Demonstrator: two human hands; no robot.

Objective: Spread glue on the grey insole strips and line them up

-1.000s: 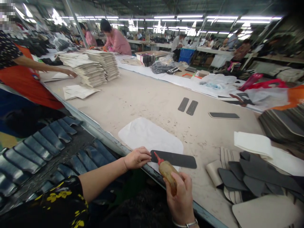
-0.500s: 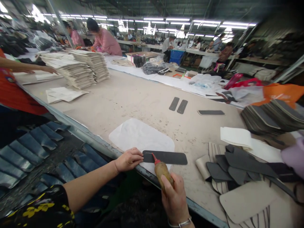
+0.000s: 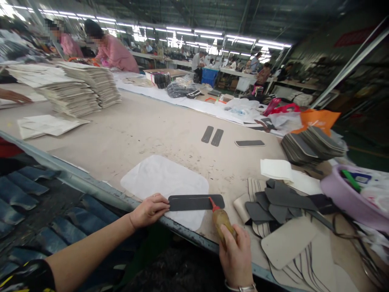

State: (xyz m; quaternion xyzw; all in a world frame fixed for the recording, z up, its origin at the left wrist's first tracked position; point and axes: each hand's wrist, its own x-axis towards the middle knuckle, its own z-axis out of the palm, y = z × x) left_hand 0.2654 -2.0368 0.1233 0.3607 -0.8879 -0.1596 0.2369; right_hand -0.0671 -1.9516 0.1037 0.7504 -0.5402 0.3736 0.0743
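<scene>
A dark grey strip with rounded corners [image 3: 190, 204] lies near the table's front edge, partly over a white sheet [image 3: 164, 172]. My left hand [image 3: 150, 211] has its fingers closed on the strip's left end. In my right hand [image 3: 236, 253] is a yellowish squeeze bottle [image 3: 223, 225] with a red nozzle, tilted so that its tip touches the strip toward the right end. A thin pale line of what looks like glue runs along the strip up to the nozzle.
Dark and beige cut pieces [image 3: 282, 202] lie to the right, near a purple basin [image 3: 340, 186]. Stacked dark pieces [image 3: 311, 146] stand behind them. Two small strips [image 3: 212, 136] and a pale-edged strip [image 3: 250, 143] lie farther back. Tall pale stacks [image 3: 75, 91] stand left, near another person's hand [image 3: 13, 96].
The bottle's nozzle has moved right along the strip, and the pale line behind it is longer. My left hand stays at the strip's left end. The view has turned right.
</scene>
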